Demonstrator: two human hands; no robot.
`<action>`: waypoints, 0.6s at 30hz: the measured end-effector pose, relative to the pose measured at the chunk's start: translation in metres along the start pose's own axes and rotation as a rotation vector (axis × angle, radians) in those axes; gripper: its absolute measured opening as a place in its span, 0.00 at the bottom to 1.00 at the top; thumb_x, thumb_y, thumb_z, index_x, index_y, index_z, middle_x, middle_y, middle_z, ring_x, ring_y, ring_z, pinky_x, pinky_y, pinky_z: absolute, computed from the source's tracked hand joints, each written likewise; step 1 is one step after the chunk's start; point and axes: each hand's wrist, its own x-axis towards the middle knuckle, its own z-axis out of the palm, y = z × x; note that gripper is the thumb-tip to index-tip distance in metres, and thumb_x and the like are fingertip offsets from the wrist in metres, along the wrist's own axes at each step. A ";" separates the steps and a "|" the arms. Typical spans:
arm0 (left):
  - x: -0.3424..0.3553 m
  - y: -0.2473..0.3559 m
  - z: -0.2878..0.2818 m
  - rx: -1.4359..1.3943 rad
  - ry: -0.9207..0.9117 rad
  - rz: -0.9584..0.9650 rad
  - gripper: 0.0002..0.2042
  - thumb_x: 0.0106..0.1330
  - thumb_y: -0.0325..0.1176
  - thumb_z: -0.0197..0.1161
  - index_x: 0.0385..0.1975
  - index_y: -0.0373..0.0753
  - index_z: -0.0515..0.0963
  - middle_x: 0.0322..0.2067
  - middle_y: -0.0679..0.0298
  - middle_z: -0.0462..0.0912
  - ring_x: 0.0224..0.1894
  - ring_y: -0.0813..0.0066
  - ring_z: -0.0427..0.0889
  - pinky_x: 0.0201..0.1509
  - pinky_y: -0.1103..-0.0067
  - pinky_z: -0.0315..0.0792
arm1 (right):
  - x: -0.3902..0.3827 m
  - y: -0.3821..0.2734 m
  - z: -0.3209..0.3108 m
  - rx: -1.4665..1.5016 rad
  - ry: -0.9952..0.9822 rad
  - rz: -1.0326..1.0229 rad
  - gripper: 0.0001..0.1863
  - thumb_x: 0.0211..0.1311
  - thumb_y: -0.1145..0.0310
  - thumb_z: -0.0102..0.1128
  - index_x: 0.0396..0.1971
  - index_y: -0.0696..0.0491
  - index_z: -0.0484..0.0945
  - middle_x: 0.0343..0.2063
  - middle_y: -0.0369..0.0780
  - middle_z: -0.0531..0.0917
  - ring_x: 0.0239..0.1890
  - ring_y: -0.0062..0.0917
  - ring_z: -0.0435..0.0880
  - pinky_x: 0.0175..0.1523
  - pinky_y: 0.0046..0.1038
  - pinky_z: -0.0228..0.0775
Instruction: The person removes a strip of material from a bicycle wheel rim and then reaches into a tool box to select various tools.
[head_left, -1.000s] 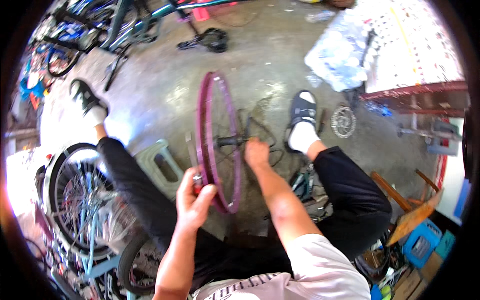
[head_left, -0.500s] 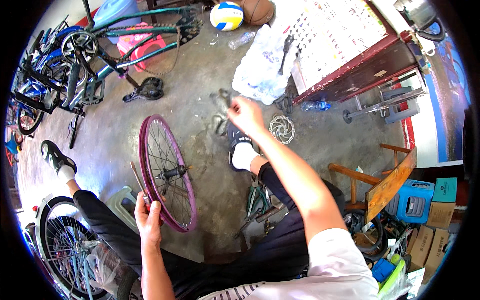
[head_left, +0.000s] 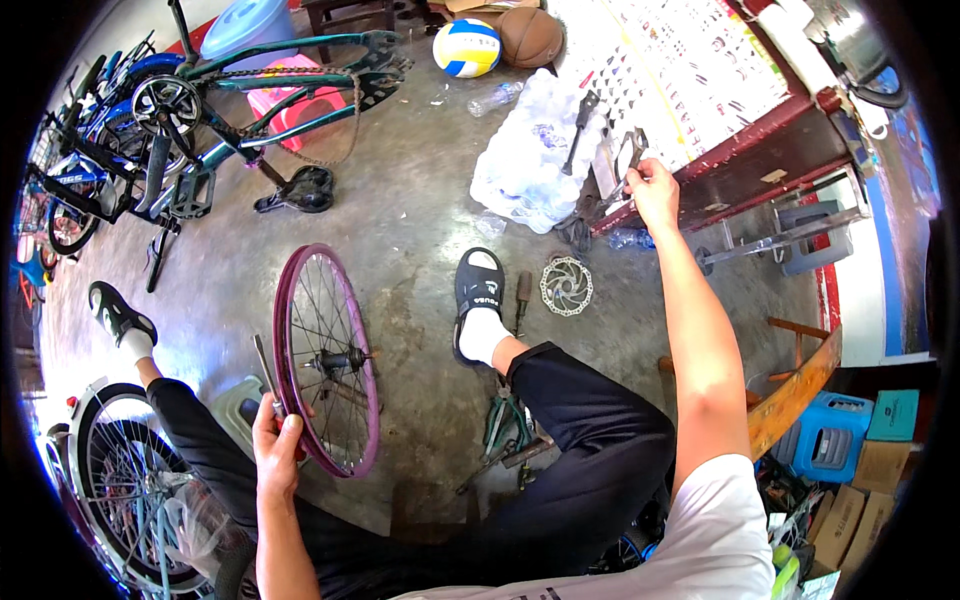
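A purple-rimmed spoked wheel (head_left: 343, 359) without a tyre stands tilted in front of me. My left hand (head_left: 275, 445) is closed at its lower left rim, with a screwdriver (head_left: 266, 366) in the same grip, its metal shaft pointing up. My right hand (head_left: 654, 195) is stretched out to the far right, at the edge of a dark red cabinet (head_left: 730, 165). Its fingers pinch a dark metal piece (head_left: 633, 152) whose exact kind I cannot make out. Beside my right foot lie a brake disc (head_left: 567, 287) and another screwdriver (head_left: 524, 298).
Pliers (head_left: 503, 420) and other tools lie on the floor by my right leg. A green bike frame (head_left: 290, 45) stands at the far left. A white plastic bag (head_left: 530, 160), a volleyball (head_left: 467, 48) and a basketball (head_left: 531, 38) are at the back. A wooden stool (head_left: 800, 390) is at right.
My right hand has swung from above my right foot to the cabinet's edge, carrying the dark piece. My left hand, the wheel and the screwdriver have shifted slightly left and nearer.
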 end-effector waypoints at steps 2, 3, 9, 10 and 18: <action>-0.003 -0.008 -0.006 0.009 -0.003 0.023 0.21 0.73 0.38 0.65 0.62 0.40 0.73 0.39 0.68 0.84 0.20 0.91 0.68 0.21 0.88 0.58 | 0.006 0.025 0.020 -0.065 -0.046 0.093 0.15 0.62 0.61 0.67 0.41 0.57 0.85 0.33 0.45 0.90 0.32 0.30 0.92 0.45 0.32 0.80; -0.003 -0.003 -0.001 0.008 0.007 0.017 0.20 0.72 0.39 0.67 0.59 0.40 0.74 0.38 0.69 0.84 0.21 0.91 0.68 0.22 0.89 0.58 | 0.006 0.045 0.027 -0.063 -0.055 0.162 0.16 0.62 0.61 0.67 0.43 0.57 0.85 0.34 0.45 0.91 0.35 0.32 0.93 0.48 0.33 0.80; -0.001 0.008 0.014 -0.007 0.016 0.005 0.21 0.70 0.42 0.71 0.57 0.40 0.76 0.38 0.70 0.84 0.24 0.91 0.69 0.25 0.89 0.60 | -0.023 0.106 0.063 -0.121 0.048 0.244 0.27 0.59 0.60 0.68 0.56 0.60 0.82 0.45 0.49 0.90 0.50 0.44 0.88 0.60 0.38 0.76; 0.000 0.002 0.012 -0.007 0.019 0.013 0.20 0.70 0.39 0.69 0.58 0.40 0.76 0.36 0.71 0.84 0.23 0.91 0.69 0.25 0.89 0.60 | -0.023 0.114 0.067 -0.072 0.014 0.241 0.27 0.59 0.61 0.69 0.56 0.61 0.82 0.44 0.47 0.90 0.45 0.39 0.90 0.54 0.36 0.79; 0.000 -0.015 0.010 -0.005 0.031 -0.075 0.20 0.72 0.33 0.66 0.62 0.41 0.74 0.31 0.75 0.78 0.26 0.88 0.70 0.27 0.84 0.62 | -0.061 -0.071 0.001 0.227 -0.370 0.128 0.22 0.68 0.60 0.67 0.56 0.58 0.81 0.41 0.38 0.86 0.38 0.21 0.85 0.41 0.25 0.74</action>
